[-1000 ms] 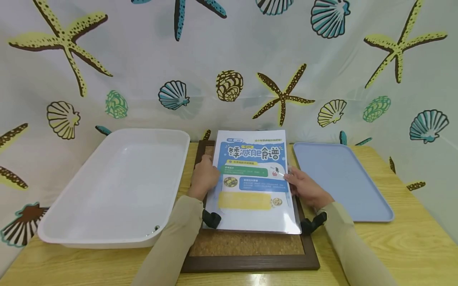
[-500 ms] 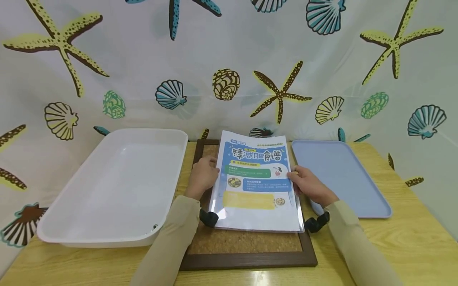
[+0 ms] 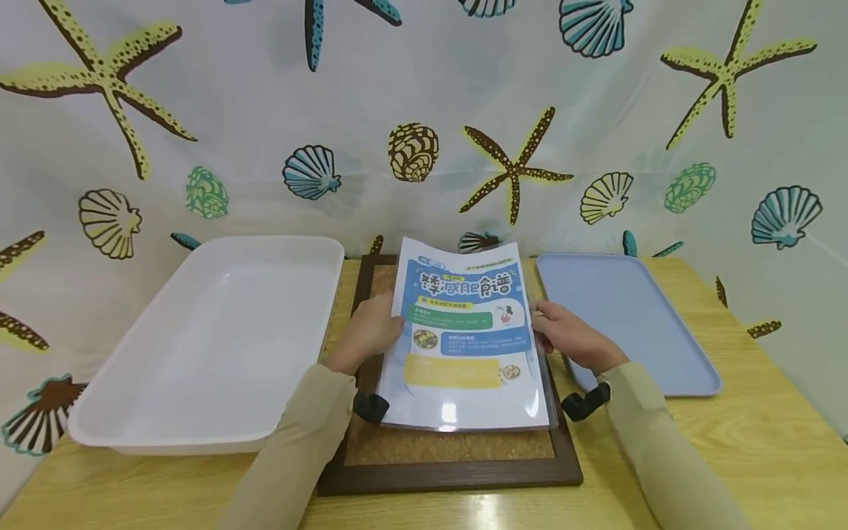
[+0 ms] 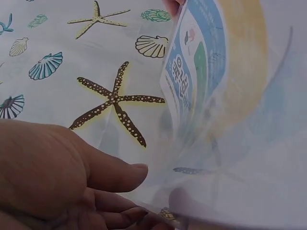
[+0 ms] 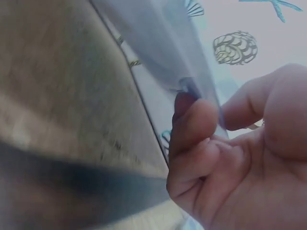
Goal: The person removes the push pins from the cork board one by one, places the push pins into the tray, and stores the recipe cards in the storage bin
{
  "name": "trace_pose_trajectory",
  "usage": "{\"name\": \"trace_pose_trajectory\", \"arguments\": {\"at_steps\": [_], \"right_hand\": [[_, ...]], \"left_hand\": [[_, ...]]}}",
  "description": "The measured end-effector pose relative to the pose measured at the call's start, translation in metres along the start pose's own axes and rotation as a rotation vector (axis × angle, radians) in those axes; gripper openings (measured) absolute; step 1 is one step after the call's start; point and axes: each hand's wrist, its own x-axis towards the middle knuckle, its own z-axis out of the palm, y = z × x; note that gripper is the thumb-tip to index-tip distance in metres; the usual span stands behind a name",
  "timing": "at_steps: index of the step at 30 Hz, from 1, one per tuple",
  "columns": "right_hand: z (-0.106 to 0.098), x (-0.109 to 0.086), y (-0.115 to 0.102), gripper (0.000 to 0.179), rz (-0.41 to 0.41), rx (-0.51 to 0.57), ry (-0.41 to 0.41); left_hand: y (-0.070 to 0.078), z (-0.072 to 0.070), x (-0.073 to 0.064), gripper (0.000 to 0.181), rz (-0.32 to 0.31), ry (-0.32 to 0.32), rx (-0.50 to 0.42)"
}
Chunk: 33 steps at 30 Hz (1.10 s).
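Note:
A printed sheet (image 3: 464,331) with blue, green and yellow blocks and Chinese characters is held in a glossy clear sleeve (image 3: 464,418). Its top edge bows, and it stands over a brown-framed cork board (image 3: 450,449). My left hand (image 3: 368,331) holds the sleeve's left edge; in the left wrist view the thumb (image 4: 120,175) lies along the clear plastic, with fingers beneath. On the opposite edge, my right hand (image 3: 573,335) pinches the sleeve between thumb and curled fingers (image 5: 196,120). Some left fingertips are hidden by the sleeve.
A deep white tub (image 3: 212,338) stands left of the board. To the right lies a shallow blue tray (image 3: 623,316). All stand on a wooden table (image 3: 748,434), with a curtain (image 3: 265,96) patterned with shells and starfish hanging behind.
The sheet's top edge has gone from straight to bowed. Held by both hands, the sheet shifted slightly right, then back left. The head view has also drifted a little.

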Motion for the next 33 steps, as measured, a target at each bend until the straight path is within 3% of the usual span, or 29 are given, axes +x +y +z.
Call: {"name": "trace_pose_trajectory", "arguments": {"at_steps": [8,15,19,23,28,33], "right_hand": [[0.011,0.000,0.000,0.047,-0.057,0.137,-0.129],[0.038,0.015,-0.019,0.050,-0.081,0.198,-0.179],[0.057,0.028,-0.029,0.051,-0.101,0.255,-0.215],[0.080,0.044,-0.037,0.050,-0.118,0.292,-0.217],[0.110,0.061,-0.057,0.046,-0.069,0.236,-0.116],[0.135,0.078,-0.076,0.043,-0.041,0.206,-0.059]], "left_hand": [[-0.014,-0.028,-0.023,0.048,0.060,-0.015,0.010],[-0.036,-0.063,-0.033,0.052,0.116,-0.062,0.136],[-0.055,-0.082,-0.032,0.048,0.084,-0.067,0.190],[-0.076,-0.106,-0.029,0.056,-0.014,-0.107,0.261],[-0.102,-0.127,-0.030,0.060,-0.138,-0.162,0.320],[-0.122,-0.139,-0.031,0.061,-0.184,-0.147,0.349]]}}
